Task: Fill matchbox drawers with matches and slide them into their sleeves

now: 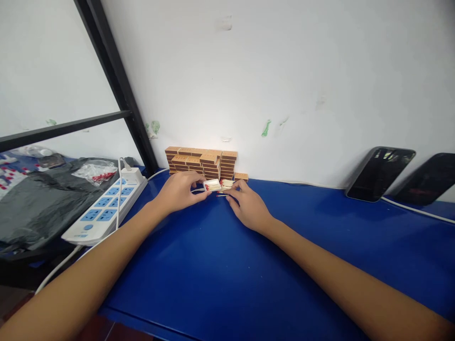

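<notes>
My left hand [181, 190] grips a small white matchbox tray [212, 183] between thumb and fingers. Red-tipped matches lie inside the tray. Just to its right is a bunch of loose matches [226, 183], against the fingertips of my right hand [250, 204]. That hand is curled in a pinch, and a single match [223, 195] sticks out leftward at its fingertips. How many matches the right fingers hold is hidden. Close behind both hands, brown matchboxes [210, 158] are stacked in rows against the wall.
One matchbox [241, 176] sits right of the stack. A white power strip [103, 208] with cables is at left, beside dark plastic sheeting [46, 199] and a clear bag [93, 170]. A phone [380, 174] leans on the wall at right, and a black frame post [113, 71] rises at left.
</notes>
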### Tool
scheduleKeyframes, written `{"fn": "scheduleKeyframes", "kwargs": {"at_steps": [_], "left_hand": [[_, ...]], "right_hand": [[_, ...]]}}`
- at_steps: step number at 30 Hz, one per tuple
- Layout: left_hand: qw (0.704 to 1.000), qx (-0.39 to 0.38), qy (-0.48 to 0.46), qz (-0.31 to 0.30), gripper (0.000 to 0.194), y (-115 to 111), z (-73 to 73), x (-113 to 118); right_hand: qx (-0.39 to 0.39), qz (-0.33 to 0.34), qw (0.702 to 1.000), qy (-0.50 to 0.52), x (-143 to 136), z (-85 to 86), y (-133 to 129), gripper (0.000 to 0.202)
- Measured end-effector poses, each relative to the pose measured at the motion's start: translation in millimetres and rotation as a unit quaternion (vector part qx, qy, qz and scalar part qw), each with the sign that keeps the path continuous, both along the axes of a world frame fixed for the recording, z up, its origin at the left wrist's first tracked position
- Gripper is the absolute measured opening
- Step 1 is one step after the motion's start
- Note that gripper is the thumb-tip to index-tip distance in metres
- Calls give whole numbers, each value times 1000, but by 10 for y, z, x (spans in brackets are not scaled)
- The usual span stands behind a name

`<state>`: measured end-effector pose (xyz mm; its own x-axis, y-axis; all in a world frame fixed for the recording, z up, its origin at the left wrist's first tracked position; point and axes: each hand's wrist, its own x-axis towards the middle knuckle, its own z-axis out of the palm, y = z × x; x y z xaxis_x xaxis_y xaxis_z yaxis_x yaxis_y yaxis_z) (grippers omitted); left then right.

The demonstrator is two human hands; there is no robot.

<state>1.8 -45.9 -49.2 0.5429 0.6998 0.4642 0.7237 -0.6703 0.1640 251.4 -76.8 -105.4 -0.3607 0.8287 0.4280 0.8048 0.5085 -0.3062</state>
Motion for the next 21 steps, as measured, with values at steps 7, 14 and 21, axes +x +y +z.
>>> {"fn": "scheduleKeyframes", "kwargs": {"at_steps": [7,14,21], "left_hand": [[1000,4,1,-3,35,4,-1,8],[1000,10,8,-11,33,-11,-1,13],[1000,5,15,-16,33,-10,-16,15]], "right_hand": [[-10,-12,1000,-17,-7,5,-7,30],[-14,-13,1000,-2,-8,10,-1,23],[-9,18,999,46,13,-4,-1,11]]}}
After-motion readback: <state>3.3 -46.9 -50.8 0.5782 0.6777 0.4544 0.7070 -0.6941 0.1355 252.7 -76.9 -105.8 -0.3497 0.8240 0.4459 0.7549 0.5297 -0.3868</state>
